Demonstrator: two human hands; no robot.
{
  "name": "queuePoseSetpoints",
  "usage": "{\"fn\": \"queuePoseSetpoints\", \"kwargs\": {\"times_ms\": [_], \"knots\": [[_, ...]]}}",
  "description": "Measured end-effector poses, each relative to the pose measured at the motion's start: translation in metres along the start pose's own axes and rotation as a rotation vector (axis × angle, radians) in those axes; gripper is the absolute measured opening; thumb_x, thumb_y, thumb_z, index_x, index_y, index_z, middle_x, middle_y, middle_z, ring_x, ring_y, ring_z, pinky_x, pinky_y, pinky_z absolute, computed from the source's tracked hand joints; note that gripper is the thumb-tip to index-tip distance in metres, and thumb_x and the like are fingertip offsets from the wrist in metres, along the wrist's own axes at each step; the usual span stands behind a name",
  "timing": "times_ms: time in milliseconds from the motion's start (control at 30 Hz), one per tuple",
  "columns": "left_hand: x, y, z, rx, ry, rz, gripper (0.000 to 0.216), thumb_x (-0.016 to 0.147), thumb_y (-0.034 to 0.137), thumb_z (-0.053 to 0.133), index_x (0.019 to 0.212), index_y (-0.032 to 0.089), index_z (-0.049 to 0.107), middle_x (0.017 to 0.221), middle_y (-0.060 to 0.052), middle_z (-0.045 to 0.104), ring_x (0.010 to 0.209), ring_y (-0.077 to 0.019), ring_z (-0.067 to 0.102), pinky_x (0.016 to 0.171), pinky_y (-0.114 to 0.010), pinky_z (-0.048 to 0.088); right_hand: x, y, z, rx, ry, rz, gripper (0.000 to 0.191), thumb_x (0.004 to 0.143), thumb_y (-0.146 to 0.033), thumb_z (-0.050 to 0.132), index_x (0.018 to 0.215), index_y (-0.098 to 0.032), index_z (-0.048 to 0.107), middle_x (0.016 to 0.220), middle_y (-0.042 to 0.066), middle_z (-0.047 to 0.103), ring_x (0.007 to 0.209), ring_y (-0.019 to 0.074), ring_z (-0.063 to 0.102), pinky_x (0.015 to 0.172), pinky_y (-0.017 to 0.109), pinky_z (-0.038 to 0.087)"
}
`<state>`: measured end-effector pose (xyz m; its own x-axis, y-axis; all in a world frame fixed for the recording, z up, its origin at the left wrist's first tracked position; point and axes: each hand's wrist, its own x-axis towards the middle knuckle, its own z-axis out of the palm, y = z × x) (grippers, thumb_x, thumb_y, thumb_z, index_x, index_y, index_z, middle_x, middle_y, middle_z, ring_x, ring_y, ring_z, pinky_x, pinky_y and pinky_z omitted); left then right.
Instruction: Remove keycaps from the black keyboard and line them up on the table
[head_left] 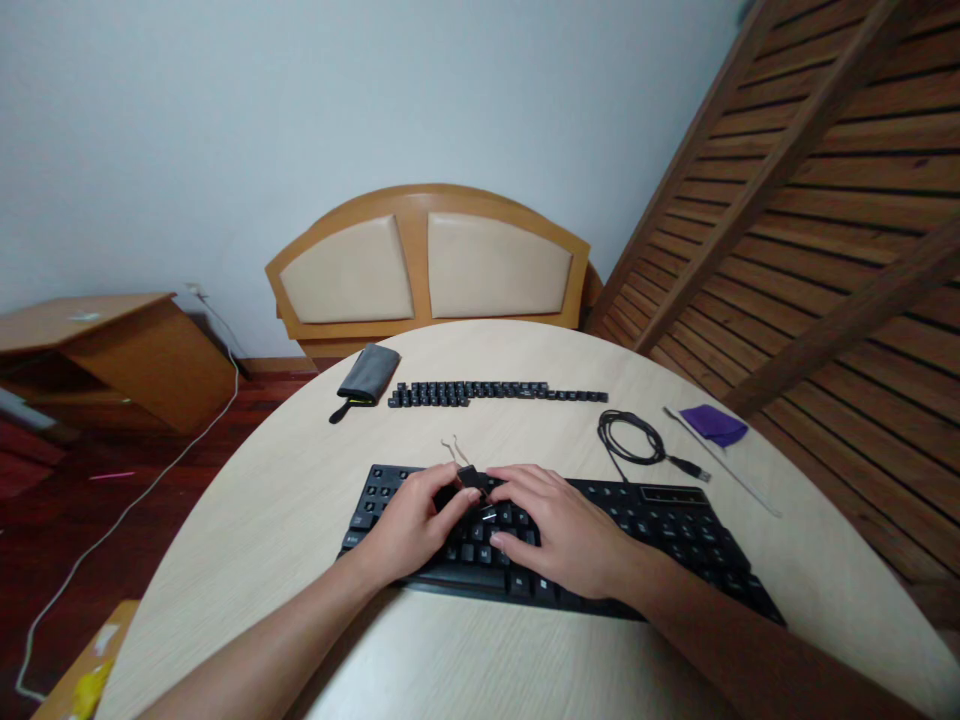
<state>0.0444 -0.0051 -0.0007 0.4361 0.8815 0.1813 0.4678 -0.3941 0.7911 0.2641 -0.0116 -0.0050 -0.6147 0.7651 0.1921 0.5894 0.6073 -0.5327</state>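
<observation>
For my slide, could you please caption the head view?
Both hands work a small tool over a black keyboard; removed keycaps lie behind.

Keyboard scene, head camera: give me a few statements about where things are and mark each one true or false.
1. Both hands, left hand and right hand, rest on the black keyboard. True.
2. The loose keycaps lie in rows beyond the keyboard. True.
3. The coiled cable sits left of the grey pouch. False: it lies far to the pouch's right.
4. The purple cloth lies on the keyboard. False: it lies on the table, near the right edge.
5. A chair stands behind the table. True.
</observation>
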Motion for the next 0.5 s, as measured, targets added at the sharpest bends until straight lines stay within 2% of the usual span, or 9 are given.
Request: {"fn": "queuePoseSetpoints", "kwargs": {"times_ms": [133, 333, 500], "knots": [[-0.0011, -0.0001, -0.0001, 0.036, -0.012, 0.014, 0.021, 0.096, 0.031, 0.05, 0.09, 0.016, 0.064, 0.084, -0.003, 0.067, 0.078, -0.0169, 0.058, 0.073, -0.027, 0.043, 0.0002, 0.0, 0.0001, -0.003, -0.002, -0.006, 0.03, 0.087, -0.038, 0.061, 0.114, -0.024, 0.06, 0.137, 0.006, 0.053, 0.127, 0.0244, 0.046, 0.107, 0.045, 0.036], [-0.003, 0.0023, 0.0011, 0.066, -0.049, 0.082, 0.015, 0.095, 0.026, 0.051, 0.097, 0.019, 0.064, 0.096, -0.004, 0.068, 0.089, -0.0182, 0.06, 0.083, -0.029, 0.043, 0.0, -0.001, -0.0005, 0.011, 0.007, -0.001, 0.028, 0.086, -0.037, 0.063, 0.111, -0.024, 0.061, 0.135, 0.006, 0.055, 0.126, 0.0243, 0.046, 0.107, 0.043, 0.037], [-0.0037, 0.0038, 0.0018, 0.102, -0.045, 0.091, 0.016, 0.095, 0.026, 0.051, 0.094, 0.019, 0.065, 0.092, -0.003, 0.068, 0.086, -0.0179, 0.059, 0.081, -0.029, 0.043, 0.0004, -0.0008, -0.001, 0.017, 0.008, -0.009, 0.027, 0.086, -0.037, 0.063, 0.11, -0.024, 0.061, 0.135, 0.006, 0.055, 0.126, 0.0241, 0.047, 0.107, 0.043, 0.037]]}}
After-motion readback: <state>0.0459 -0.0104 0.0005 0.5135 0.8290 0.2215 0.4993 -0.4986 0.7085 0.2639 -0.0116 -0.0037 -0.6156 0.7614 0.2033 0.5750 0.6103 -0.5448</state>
